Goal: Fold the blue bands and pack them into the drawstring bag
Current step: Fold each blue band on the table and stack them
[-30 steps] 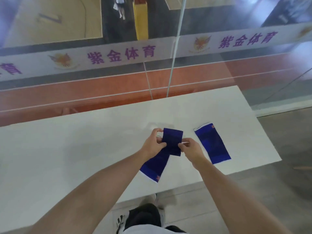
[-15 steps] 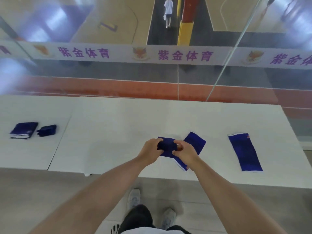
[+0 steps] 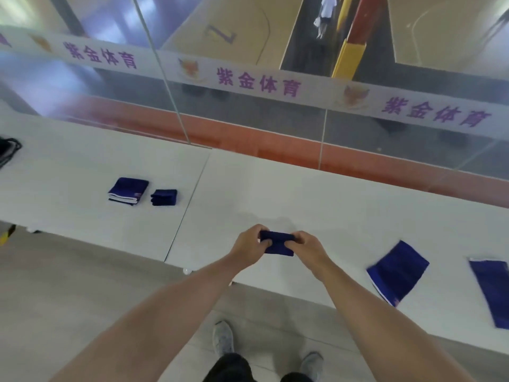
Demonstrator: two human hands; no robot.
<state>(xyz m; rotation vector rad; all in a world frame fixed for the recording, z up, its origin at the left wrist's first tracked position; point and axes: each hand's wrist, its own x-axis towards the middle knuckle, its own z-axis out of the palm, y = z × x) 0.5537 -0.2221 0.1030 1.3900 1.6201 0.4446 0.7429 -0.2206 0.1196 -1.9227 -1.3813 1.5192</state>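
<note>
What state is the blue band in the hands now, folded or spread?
Folded. The blue band is a compact dark bundle pinched between the left hand and right hand, above the white table.

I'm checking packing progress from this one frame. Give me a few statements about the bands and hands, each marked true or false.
1. Both hands hold one folded band. True: left hand and right hand grip its ends.
2. Two folded piles lie on the white table. True.
3. All bands are folded. False: two flat bands lie unfolded to the right.
4. The held band rests flat on the table. False: it is pinched between the hands.
</note>
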